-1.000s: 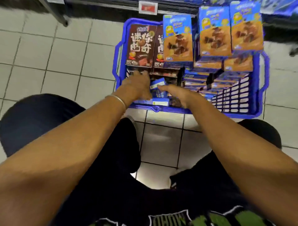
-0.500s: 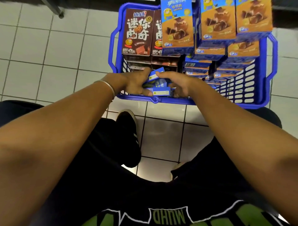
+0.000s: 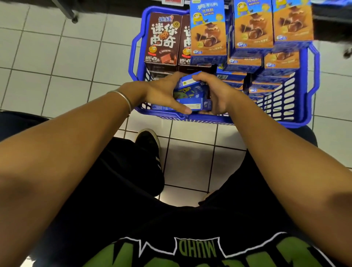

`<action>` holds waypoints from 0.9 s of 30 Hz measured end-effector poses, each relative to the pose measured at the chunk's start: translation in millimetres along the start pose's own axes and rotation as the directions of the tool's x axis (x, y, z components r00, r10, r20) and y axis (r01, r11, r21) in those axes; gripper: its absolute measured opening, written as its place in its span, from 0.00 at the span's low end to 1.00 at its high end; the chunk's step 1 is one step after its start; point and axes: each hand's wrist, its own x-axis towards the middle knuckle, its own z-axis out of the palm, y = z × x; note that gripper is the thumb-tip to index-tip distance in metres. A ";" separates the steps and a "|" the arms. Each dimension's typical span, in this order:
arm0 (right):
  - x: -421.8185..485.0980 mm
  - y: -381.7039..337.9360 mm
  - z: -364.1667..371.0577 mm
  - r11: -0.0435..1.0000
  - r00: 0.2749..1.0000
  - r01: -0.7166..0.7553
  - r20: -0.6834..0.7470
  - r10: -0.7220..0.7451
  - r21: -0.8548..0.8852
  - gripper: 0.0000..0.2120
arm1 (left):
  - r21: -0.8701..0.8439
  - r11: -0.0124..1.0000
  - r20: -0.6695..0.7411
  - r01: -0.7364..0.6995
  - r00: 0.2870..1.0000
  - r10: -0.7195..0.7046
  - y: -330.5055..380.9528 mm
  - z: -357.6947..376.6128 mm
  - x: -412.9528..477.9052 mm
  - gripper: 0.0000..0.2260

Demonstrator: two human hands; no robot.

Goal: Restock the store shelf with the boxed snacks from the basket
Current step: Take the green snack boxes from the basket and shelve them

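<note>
A blue plastic basket [image 3: 312, 95] sits on the tiled floor in front of me, packed with snack boxes. Brown cookie boxes [image 3: 162, 40] stand at its back left, orange-and-blue boxes [image 3: 208, 32] across the back and right. At the basket's near edge lie small blue boxes [image 3: 192, 91]. My left hand [image 3: 162, 91] grips them from the left, thumb along the front. My right hand [image 3: 219, 95] grips the same boxes from the right, fingers curled over the top. The bottom of this stack is hidden by my hands.
White floor tiles [image 3: 57, 57] spread to the left of the basket. A dark shelf base with a red price tag [image 3: 172, 1] runs along the top edge. My black shoe [image 3: 150, 148] and dark trousers fill the space below the basket.
Both hands have closed in round the small blue boxes and tilted them up a little. The view has shifted, so the basket sits lower and nearer.
</note>
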 end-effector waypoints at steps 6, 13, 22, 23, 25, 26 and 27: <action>-11.4 2.0 2.3 1.000 0.992 0.021 -0.123 -0.021 -0.005 0.27 | 0.363 0.929 -0.218 -0.072 0.963 0.160 -4.8 11.9 -11.4 0.35; -22.1 -2.8 -2.2 0.988 0.986 0.113 -0.137 -0.099 0.102 0.35 | 0.419 0.898 -0.308 -0.137 0.908 0.282 4.1 8.1 -18.7 0.33; -27.0 -3.1 -4.1 0.989 0.992 0.061 -0.122 -0.045 0.136 0.44 | 0.317 0.944 -0.281 -0.089 0.942 0.183 -8.9 10.6 -16.4 0.35; -26.8 -2.4 -6.8 0.992 0.992 0.034 -0.127 -0.018 0.123 0.45 | 0.261 0.960 -0.295 -0.098 0.939 0.176 -9.0 9.9 -16.6 0.33; -26.8 0.4 -11.6 0.994 0.990 0.033 -0.142 -0.018 0.100 0.41 | 0.185 0.977 -0.301 -0.110 0.940 0.163 -7.0 7.2 -17.5 0.33; -26.8 2.2 -12.0 0.995 0.987 0.051 -0.155 -0.038 0.083 0.36 | 0.154 0.982 -0.299 -0.112 0.942 0.154 -5.5 5.4 -18.1 0.32; -27.2 4.1 -11.2 0.996 0.983 0.074 -0.173 -0.064 0.046 0.28 | 0.120 0.986 -0.298 -0.113 0.944 0.144 -3.6 4.0 -19.0 0.32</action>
